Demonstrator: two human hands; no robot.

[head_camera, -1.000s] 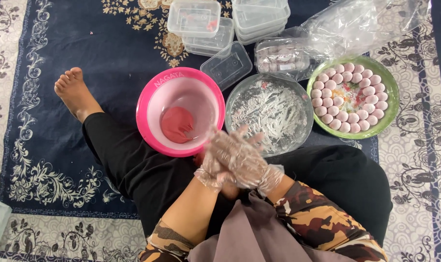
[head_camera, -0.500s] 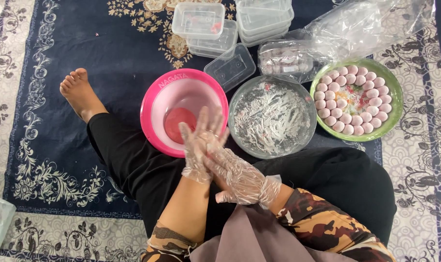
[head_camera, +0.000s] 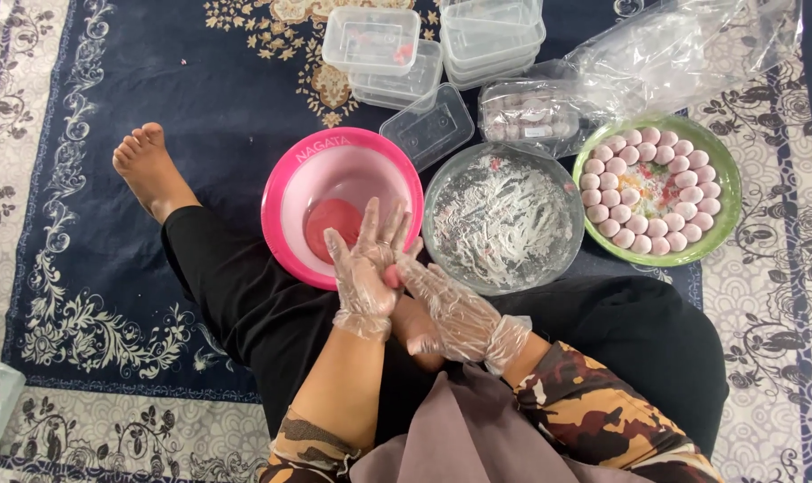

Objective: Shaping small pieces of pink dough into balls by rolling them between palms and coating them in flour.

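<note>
Both my hands wear clear plastic gloves. My left hand (head_camera: 366, 268) is held flat with its fingers spread, over the near rim of a pink bowl (head_camera: 285, 192) that holds a lump of red dough (head_camera: 330, 228). My right hand (head_camera: 451, 309) presses against its palm, and a small pink piece of dough (head_camera: 391, 275) shows between the two palms. Just right of the hands stands a glass bowl (head_camera: 442, 174) coated with white flour.
A green plate (head_camera: 723, 174) ringed with several pale pink dough balls sits at the right. Stacked clear plastic containers (head_camera: 375, 40) and a loose lid (head_camera: 427, 125) lie behind the bowls, beside a crumpled plastic bag (head_camera: 674, 54). My bare foot (head_camera: 147, 170) rests on the dark blue carpet.
My hands have moved forward over the pink bowl's near rim. The left hand has opened flat with fingers spread, and the right hand now slides against its palm.
</note>
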